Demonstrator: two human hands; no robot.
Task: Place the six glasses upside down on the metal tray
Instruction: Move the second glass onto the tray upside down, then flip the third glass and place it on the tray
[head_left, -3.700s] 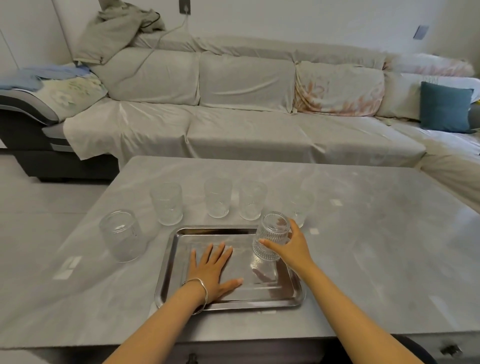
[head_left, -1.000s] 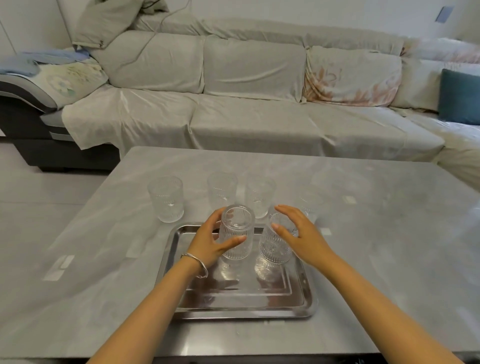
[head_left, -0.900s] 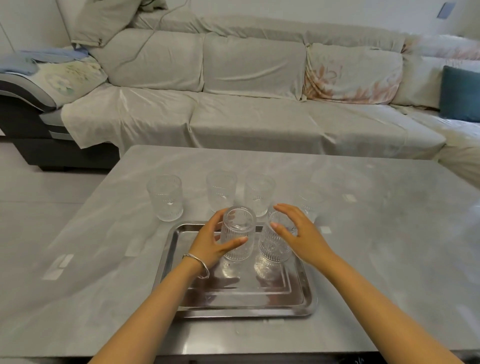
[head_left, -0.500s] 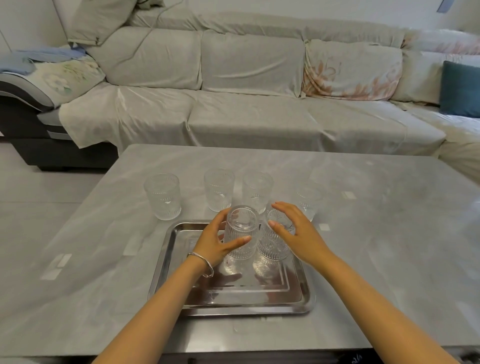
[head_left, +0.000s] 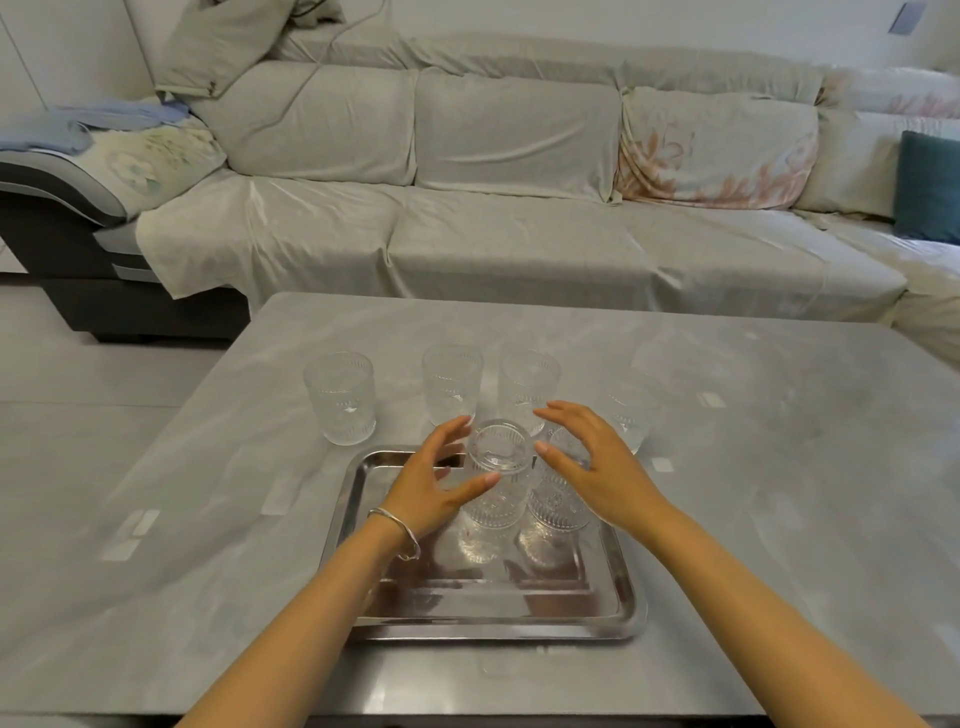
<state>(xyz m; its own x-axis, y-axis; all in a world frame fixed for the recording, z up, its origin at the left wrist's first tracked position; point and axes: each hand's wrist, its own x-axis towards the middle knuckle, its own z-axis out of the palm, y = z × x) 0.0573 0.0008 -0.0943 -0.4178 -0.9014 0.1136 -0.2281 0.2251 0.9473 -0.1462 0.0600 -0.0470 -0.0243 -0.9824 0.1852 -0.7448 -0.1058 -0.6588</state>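
The metal tray (head_left: 493, 630) lies on the grey table near its front edge. Two ribbed clear glasses stand upside down side by side at the tray's back: the left one (head_left: 500, 470) and the right one (head_left: 558, 512). My left hand (head_left: 434, 486) is beside the left one, fingers spread, thumb tip at its side. My right hand (head_left: 597, 467) hovers over the right one with fingers apart. Several upright glasses stand in a row behind the tray: far left (head_left: 340, 397), then (head_left: 452, 384), (head_left: 527, 382) and far right (head_left: 631, 410).
The table (head_left: 779, 467) is a grey marble-look top with small white tape marks. A long covered sofa (head_left: 519, 228) runs behind it, with a teal cushion (head_left: 927, 187) at the right. A silver bracelet is on my left wrist.
My left hand brought a second glass onto the tray and set it beside the first. Both hands have now loosened, fingers spreading away from the two glasses.
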